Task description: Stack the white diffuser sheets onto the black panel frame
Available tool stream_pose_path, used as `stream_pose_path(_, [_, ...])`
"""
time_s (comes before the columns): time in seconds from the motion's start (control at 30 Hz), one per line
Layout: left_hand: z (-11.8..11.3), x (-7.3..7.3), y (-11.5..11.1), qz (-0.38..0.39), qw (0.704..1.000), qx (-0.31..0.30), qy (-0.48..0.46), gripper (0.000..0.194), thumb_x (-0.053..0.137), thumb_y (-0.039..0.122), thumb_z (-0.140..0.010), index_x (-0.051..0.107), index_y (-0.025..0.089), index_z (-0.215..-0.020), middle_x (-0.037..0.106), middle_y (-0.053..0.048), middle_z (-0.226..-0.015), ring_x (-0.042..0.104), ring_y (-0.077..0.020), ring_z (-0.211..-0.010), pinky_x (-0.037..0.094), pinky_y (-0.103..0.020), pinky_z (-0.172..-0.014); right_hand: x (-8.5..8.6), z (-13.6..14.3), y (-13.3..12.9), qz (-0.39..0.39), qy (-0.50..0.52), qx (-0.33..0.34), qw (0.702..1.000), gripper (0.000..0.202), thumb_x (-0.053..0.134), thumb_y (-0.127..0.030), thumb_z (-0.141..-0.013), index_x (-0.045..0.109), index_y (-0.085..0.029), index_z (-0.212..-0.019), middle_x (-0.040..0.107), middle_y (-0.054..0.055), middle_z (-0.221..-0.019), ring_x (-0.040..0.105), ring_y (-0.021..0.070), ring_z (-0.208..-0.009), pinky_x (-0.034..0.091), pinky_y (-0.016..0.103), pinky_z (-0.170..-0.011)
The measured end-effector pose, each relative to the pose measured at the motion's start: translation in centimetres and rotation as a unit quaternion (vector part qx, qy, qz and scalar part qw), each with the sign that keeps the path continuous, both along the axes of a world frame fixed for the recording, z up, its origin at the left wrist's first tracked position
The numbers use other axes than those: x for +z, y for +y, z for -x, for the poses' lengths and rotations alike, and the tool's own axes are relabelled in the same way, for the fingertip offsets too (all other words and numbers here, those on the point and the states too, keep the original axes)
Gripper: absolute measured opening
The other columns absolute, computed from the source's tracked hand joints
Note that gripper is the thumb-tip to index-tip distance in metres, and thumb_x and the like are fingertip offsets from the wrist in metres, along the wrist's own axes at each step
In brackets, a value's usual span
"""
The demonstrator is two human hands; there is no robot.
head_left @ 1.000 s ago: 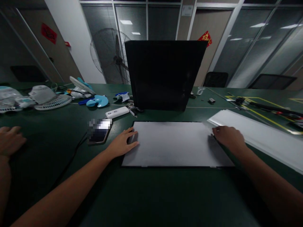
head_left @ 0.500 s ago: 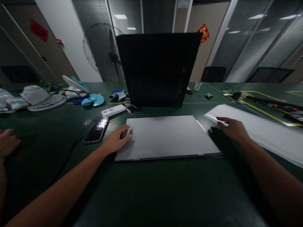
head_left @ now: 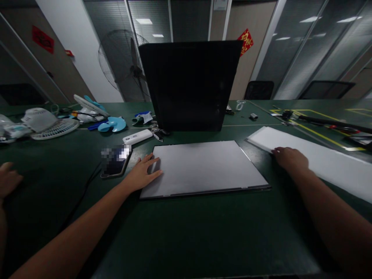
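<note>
A flat panel with a pale grey-white face and a thin dark frame [head_left: 203, 166] lies on the green table before me. My left hand [head_left: 142, 172] rests on its left edge, fingers spread, the tips on the white face. To the right, several long white sheets [head_left: 314, 155] lie in a stack at an angle. My right hand [head_left: 291, 159] is closed at the near edge of these sheets, thumb and fingers pinched on an edge; how many sheets are between them is hidden.
Behind the panel stands a large black screen [head_left: 192, 85]. Left of the panel are a phone [head_left: 116, 161], a white bar-shaped device [head_left: 137, 137], blue fan blades [head_left: 112, 124] and a white fan cover [head_left: 56, 128]. Another person's hand [head_left: 9, 180] is at the far left. Long dark rods [head_left: 334, 121] lie right.
My right hand has moved slightly right along the sheets' edge, and the corner it held raised now lies flat. My left hand stays on the panel, fingers spread a little wider.
</note>
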State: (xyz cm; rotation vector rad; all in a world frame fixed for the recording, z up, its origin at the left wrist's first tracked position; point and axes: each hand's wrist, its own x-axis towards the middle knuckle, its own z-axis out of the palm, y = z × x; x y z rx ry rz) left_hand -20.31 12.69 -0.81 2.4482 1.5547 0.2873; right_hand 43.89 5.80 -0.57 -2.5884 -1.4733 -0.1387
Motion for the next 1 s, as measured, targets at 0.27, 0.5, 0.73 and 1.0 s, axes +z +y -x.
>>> stream_pose_path(0.27, [0.3, -0.3, 0.1, 0.007, 1.0, -0.004, -0.006, 0.082, 0.051, 0.074, -0.092, 0.049, 0.022, -0.156, 0.027, -0.016, -0.172, 0.025, -0.0382, -0.159, 0.017, -0.062, -0.128, 3.6, 7.8, -1.3, -0.048, -0.107, 0.055, 0.992, 0.048, 0.037, -0.044, -0.103, 0.073, -0.017, -0.12, 0.075, 0.022, -0.105, 0.072, 0.0354, -0.088, 0.054, 0.049, -0.075])
stream_pose_path(0.5, [0.6, -0.6, 0.3, -0.004, 1.0, -0.013, -0.006, 0.082, 0.051, 0.076, -0.092, 0.05, 0.024, -0.155, 0.029, -0.015, -0.172, 0.028, -0.0381, -0.158, 0.018, -0.062, -0.128, 3.3, 18.7, -3.2, -0.044, -0.072, 0.491, 0.867, 0.035, 0.05, -0.034, -0.1, 0.077, -0.023, -0.118, 0.078, 0.008, -0.117, 0.074, 0.0229, -0.099, 0.058, 0.038, -0.088])
stream_pose_path(0.73, [0.4, -0.3, 0.0, -0.008, 1.0, -0.008, -0.004, 0.081, 0.052, 0.073, -0.093, 0.05, 0.022, -0.155, 0.031, -0.016, -0.171, 0.03, -0.0374, -0.157, 0.02, -0.059, -0.128, 3.0, 24.0, -4.7, -0.005, 0.002, 0.646, 0.763, 0.038, 0.056, -0.034, -0.101, 0.072, -0.022, -0.134, 0.069, 0.007, -0.139, 0.065, 0.022, -0.126, 0.053, 0.043, -0.109])
stream_pose_path(1.0, [0.3, -0.1, -0.1, 0.004, 1.0, -0.005, -0.001, 0.081, 0.051, 0.072, -0.093, 0.05, 0.021, -0.155, 0.028, -0.017, -0.172, 0.026, -0.0368, -0.159, 0.017, -0.059, -0.129, 2.1, 20.0, -2.5, -0.084, -0.022, 0.442, 0.893, 0.044, 0.049, -0.04, -0.103, 0.071, -0.021, -0.135, 0.067, 0.011, -0.14, 0.062, 0.0293, -0.13, 0.05, 0.054, -0.111])
